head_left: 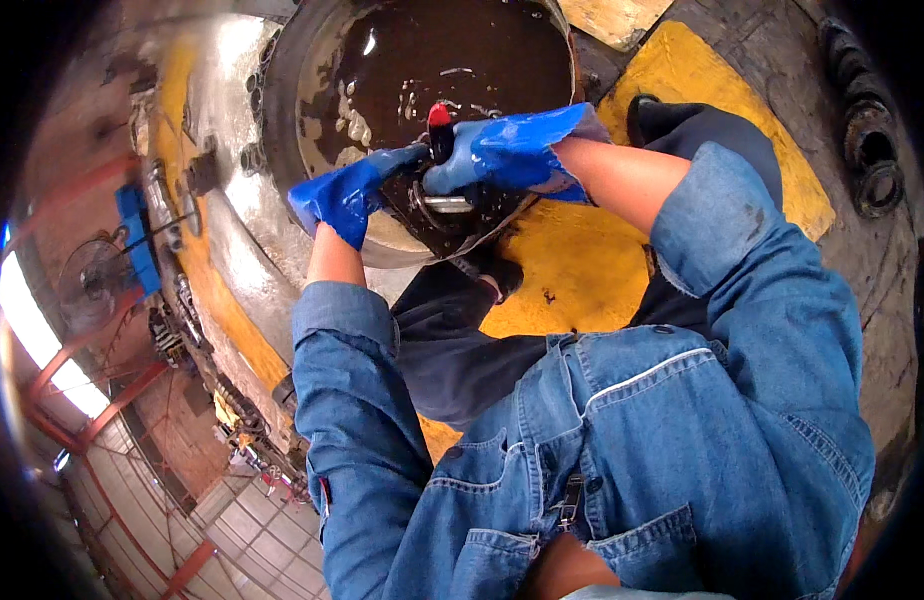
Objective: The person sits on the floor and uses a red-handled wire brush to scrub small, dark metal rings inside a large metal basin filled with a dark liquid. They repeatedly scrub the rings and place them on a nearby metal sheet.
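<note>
Right hand (482,150): in a wet, glossy blue glove with flared cuff; reaches in over the basin from the right. Clasps, with fingers wrapped round, the handle of a flat brush (441,140); leaves no visible gap between glove and handle.

Flat brush: one. Black handle, red butt end jutting above the grip, away from the body; silvery band showing just below the same hand, on the side toward the body; bristle end dark, hard to make out. Located over the near part of the basin, in the right-hand grip.

Left hand (370,178): in a matching blue glove; comes in from the left, fingers stretched toward the right hand, tips just beside the brush handle. Placed over the edge of a dark curved part; cannot tell whether clamped on it or only resting against it.

Dark curved part (416,203): black, wet-looking; located below the hands, at the near side of the basin; full outline hidden.

Basin (282,120): round, with a pale, stained wall; contains dark brown liquid (462,55) with bright reflections and pale patches toward the left.

Surroundings: yellow board (572,285) on the floor, to the right of the basin; row of dark rings (872,150) at far right; fan (90,270) at left, near a blue box (135,240); denim sleeves, turned up.
</note>
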Demonstrator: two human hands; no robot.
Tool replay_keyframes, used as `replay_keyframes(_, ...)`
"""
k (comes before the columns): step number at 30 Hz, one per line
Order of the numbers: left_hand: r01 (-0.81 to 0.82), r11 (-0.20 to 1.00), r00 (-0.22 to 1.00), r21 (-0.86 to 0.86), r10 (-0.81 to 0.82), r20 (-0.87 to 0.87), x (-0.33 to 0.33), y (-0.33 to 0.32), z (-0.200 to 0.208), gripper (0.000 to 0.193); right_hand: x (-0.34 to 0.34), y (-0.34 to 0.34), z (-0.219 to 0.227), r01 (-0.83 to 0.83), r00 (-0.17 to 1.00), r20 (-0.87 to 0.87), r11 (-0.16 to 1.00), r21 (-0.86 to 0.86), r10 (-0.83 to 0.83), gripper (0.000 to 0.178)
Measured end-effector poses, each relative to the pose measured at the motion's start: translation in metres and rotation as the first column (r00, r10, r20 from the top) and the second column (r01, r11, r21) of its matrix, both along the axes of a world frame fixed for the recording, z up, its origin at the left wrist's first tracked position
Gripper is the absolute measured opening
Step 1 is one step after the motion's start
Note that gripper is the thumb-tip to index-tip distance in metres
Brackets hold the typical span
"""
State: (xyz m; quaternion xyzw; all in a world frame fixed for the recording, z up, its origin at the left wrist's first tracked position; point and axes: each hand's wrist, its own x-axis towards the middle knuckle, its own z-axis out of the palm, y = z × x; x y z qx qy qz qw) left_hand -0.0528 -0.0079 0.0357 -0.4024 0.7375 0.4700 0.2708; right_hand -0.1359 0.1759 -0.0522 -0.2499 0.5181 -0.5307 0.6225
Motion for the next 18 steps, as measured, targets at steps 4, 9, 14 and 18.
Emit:
replay_keyframes(4,-0.124,0.977,0.992,0.176,0.126,-0.002,0.012,-0.026,-0.030,0.051,0.004,-0.001,0.015,-0.129,0.865,-0.474,0.986,0.108,0.165,0.043)
replay_keyframes(9,-0.287,0.837,0.904,0.466,0.397,-0.157,0.063,-0.046,-0.054,0.058,-0.003,-0.020,-0.001,0.191,0.592,-0.801,0.951,0.244,0.086,0.039)
replay_keyframes(14,-0.500,0.828,0.811,0.254,0.551,-0.199,0.096,-0.021,-0.060,0.069,-0.003,0.012,0.036,0.504,0.848,-0.167,0.863,-0.039,-0.503,0.036)
replay_keyframes(18,-0.402,0.892,0.816,0.206,0.451,-0.362,0.104,-0.006,-0.067,0.069,0.018,0.020,0.039,0.461,0.885,0.063,0.887,0.014,-0.461,0.041)
